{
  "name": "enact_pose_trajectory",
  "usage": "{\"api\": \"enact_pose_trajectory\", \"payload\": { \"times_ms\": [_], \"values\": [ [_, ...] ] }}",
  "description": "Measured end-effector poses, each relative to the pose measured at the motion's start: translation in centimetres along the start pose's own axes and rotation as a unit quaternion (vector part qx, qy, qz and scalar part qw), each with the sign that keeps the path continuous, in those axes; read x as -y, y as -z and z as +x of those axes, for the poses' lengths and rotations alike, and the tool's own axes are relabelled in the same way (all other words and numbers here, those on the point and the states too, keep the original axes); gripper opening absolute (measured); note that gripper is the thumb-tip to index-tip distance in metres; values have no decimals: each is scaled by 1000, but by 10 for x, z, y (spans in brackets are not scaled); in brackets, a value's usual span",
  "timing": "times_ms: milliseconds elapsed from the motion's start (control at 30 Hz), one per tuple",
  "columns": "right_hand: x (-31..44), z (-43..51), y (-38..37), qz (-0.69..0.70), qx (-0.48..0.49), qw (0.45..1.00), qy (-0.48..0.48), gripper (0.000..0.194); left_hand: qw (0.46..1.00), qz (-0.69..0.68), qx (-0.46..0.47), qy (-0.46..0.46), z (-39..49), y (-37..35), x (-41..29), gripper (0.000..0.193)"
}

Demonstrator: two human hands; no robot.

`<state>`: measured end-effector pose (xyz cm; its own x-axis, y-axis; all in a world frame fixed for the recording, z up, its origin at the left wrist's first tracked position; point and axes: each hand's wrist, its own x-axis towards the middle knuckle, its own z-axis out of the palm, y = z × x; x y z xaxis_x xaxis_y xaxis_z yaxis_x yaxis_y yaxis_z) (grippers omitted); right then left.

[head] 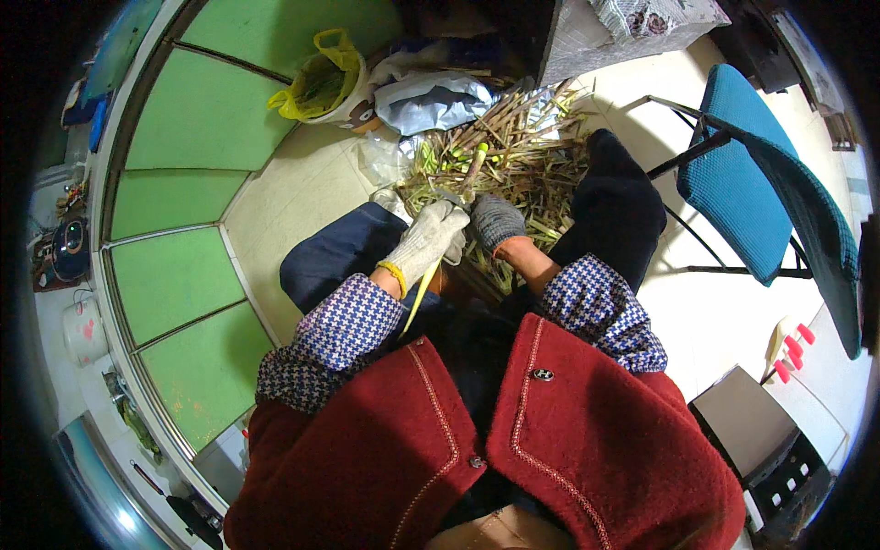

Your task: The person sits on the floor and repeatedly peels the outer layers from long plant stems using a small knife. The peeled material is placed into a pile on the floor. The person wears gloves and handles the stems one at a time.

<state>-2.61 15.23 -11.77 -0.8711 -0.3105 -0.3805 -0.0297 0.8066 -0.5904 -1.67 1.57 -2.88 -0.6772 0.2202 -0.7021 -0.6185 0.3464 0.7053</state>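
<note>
My left hand (437, 234), in a white knit glove with a yellow cuff, is closed around a plant stem. A long pale green length of stem (421, 297) hangs from it toward my lap. My right hand (496, 221), in a grey knit glove, is curled close beside the left; what its fingers hold is hidden. Just beyond both hands, a thicker brownish stalk (476, 163) with a bright green cut end points away from me. A small grey, blade-like piece (450, 198) shows at the left fingertips. Beneath lies a heap of stalks and peelings (529, 165).
A bin with a yellow bag (330, 86) stands by green cabinet doors (199, 137) at the left. A silvery plastic bag (433, 103) touches the heap. To the right is a blue chair (742, 179). My legs (612, 206) flank the heap.
</note>
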Motion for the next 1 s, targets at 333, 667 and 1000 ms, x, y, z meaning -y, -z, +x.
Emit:
{"api": "enact_pose_trajectory", "payload": {
  "times_ms": [333,667,1000],
  "values": [
    [-76,50,-27,-23,95,979,-178,31,995,63,80,18,-52,-3,-18,19],
    [-72,44,-18,-61,101,989,83,30,997,39,69,2,-67,28,3,34],
    [-53,12,-16,-5,214,976,-28,24,986,66,149,-24,-81,20,-13,41]
  ]
}}
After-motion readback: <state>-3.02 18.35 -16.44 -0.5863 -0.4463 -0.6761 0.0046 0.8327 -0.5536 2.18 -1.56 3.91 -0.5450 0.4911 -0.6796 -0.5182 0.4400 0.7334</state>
